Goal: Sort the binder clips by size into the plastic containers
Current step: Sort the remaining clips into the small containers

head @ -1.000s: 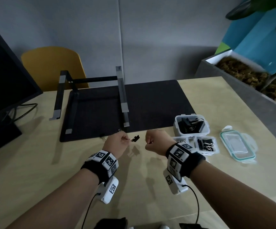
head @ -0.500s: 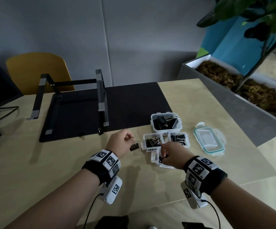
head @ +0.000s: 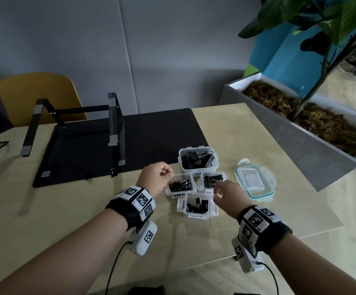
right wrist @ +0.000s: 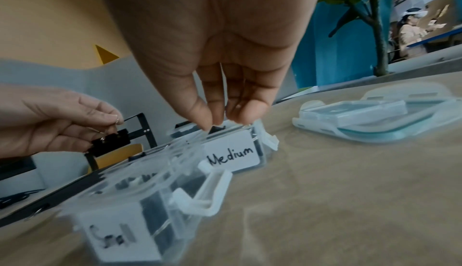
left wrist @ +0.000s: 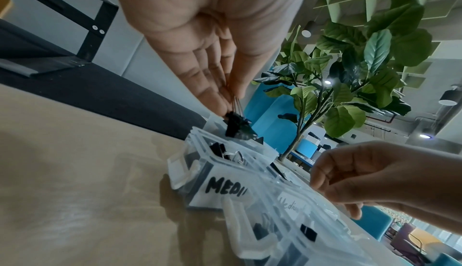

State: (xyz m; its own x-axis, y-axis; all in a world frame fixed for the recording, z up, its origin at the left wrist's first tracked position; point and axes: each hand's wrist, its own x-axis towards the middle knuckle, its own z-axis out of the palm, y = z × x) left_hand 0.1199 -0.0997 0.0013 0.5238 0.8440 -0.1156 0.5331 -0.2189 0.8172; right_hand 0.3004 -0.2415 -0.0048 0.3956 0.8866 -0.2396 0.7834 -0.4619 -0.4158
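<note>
Four clear plastic containers stand grouped on the desk: a large one [head: 198,159], a left medium one [head: 180,185] [left wrist: 225,171], a right medium one [head: 212,180] [right wrist: 230,151] and a small one [head: 197,206] [right wrist: 120,236]. All hold black clips. My left hand [head: 158,177] [left wrist: 225,100] pinches the wire handles of a black binder clip [left wrist: 237,127] [right wrist: 110,144] just above the left medium container. My right hand [head: 226,192] [right wrist: 220,118] hovers at the right medium container's front rim, its fingertips pinched on a small black clip [right wrist: 216,128].
A container lid [head: 255,182] lies right of the boxes. Two loose clips [head: 113,171] lie at the black mat's front edge, by a laptop stand [head: 114,128]. A long planter [head: 300,135] lines the desk's right side. A yellow chair [head: 38,96] stands behind.
Both hands have moved right to the containers. The left hand carried its clip over the left medium box. The right hand shifted from the small box to the right medium one.
</note>
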